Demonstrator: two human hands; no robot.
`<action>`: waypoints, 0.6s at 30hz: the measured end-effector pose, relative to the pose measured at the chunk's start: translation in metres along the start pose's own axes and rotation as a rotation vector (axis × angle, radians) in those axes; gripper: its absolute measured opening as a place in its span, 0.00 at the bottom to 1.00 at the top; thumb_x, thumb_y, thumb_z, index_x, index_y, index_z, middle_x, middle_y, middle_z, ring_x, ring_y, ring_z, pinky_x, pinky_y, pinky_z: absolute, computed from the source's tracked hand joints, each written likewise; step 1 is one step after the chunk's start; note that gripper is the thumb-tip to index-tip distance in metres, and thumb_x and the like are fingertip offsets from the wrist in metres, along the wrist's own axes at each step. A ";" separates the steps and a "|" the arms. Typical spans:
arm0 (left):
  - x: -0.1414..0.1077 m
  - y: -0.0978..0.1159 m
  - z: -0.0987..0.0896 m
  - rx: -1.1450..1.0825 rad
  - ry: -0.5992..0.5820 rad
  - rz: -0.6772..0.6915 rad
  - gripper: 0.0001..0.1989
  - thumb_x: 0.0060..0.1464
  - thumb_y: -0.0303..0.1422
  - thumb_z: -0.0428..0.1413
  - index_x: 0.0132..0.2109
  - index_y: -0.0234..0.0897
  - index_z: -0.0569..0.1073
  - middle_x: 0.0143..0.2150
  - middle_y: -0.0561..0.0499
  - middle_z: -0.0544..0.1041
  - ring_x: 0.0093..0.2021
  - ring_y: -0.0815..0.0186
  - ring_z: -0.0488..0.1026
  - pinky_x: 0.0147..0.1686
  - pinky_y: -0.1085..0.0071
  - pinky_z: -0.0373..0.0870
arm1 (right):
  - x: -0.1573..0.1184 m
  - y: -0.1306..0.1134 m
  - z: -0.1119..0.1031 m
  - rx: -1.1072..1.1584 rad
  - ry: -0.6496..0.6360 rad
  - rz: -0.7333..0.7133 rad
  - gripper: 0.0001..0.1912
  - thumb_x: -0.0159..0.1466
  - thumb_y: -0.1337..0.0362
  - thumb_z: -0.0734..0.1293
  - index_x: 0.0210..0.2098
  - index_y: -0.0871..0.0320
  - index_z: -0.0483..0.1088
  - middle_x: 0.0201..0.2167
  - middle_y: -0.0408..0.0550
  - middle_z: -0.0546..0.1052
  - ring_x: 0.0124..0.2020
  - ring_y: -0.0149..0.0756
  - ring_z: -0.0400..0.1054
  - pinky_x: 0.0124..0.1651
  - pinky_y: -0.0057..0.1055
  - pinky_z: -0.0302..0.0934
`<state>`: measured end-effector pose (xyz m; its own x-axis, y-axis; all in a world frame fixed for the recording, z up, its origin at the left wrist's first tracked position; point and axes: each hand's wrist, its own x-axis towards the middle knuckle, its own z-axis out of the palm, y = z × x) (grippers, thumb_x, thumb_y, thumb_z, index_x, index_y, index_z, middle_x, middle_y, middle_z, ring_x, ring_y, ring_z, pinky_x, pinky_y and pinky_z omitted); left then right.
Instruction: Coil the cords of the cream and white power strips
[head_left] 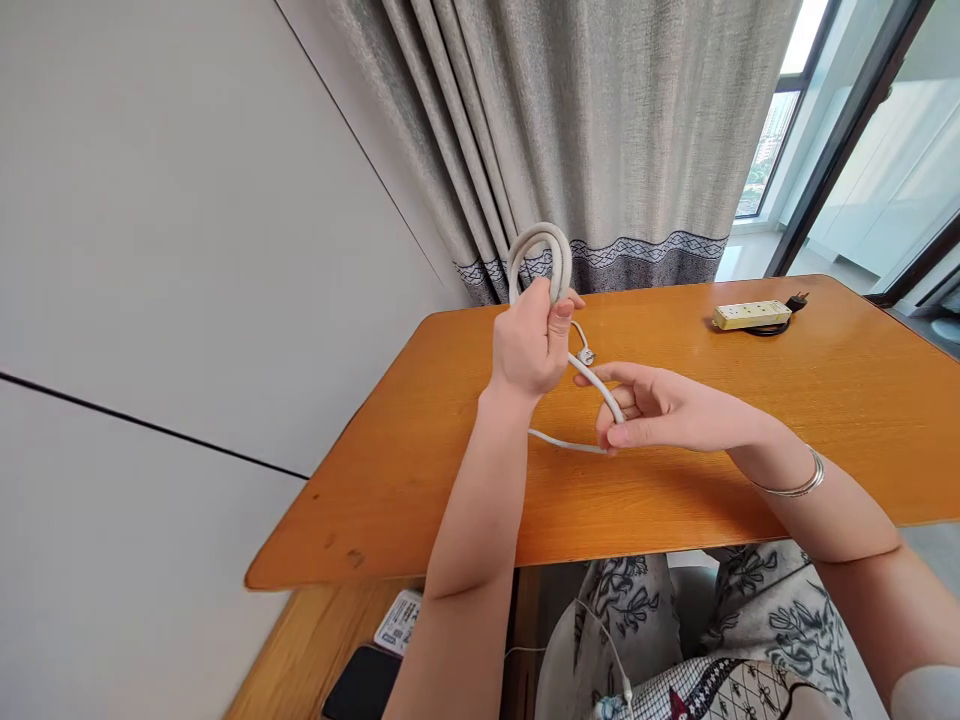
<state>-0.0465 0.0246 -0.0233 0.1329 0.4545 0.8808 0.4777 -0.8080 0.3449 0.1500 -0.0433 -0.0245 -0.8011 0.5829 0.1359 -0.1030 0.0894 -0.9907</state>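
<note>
My left hand [529,340] is closed in a fist round a white cable [541,236], whose thick coiled loops stand up above the thumb. From beneath that fist a length of the cable curves down to the right. My right hand [649,405] pinches this length between thumb and fingers, with the index finger stretched toward the left hand. A thinner stretch of the cable runs left from the right fingertips, low over the table. Just behind the hands a plug [586,355] hangs or lies on a thin white end; which of the two I cannot tell.
The orange-brown wooden table [450,500] has rounded corners. At its far right lies a yellowish power strip [751,315] with a black cord and plug [797,301]. Grey curtains [622,130] hang behind. Below the left edge are a dark phone [363,684] and a white box [399,621].
</note>
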 end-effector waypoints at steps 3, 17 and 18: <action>0.002 0.004 -0.001 -0.061 -0.060 -0.071 0.26 0.68 0.54 0.44 0.33 0.40 0.70 0.24 0.51 0.74 0.25 0.66 0.72 0.28 0.69 0.66 | -0.006 -0.008 -0.009 -0.255 0.014 -0.022 0.20 0.68 0.61 0.68 0.57 0.61 0.66 0.32 0.42 0.74 0.32 0.29 0.69 0.39 0.30 0.67; -0.001 0.040 0.013 -0.993 -0.785 -0.628 0.31 0.56 0.66 0.49 0.32 0.40 0.63 0.14 0.62 0.58 0.12 0.76 0.47 0.14 0.74 0.49 | -0.004 -0.015 -0.044 -1.089 0.803 -0.591 0.18 0.70 0.47 0.66 0.45 0.52 0.80 0.34 0.48 0.71 0.37 0.38 0.67 0.42 0.36 0.64; -0.002 0.041 0.012 -1.066 -0.834 -0.630 0.30 0.56 0.65 0.52 0.31 0.40 0.63 0.14 0.62 0.57 0.12 0.76 0.46 0.14 0.75 0.48 | -0.004 -0.016 -0.045 -1.050 0.780 -0.556 0.21 0.70 0.44 0.64 0.45 0.51 0.80 0.34 0.49 0.71 0.38 0.39 0.67 0.43 0.37 0.64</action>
<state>-0.0168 -0.0050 -0.0144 0.7726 0.6047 0.1935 -0.1500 -0.1223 0.9811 0.1813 -0.0108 -0.0090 -0.2409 0.5320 0.8117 0.4637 0.7978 -0.3852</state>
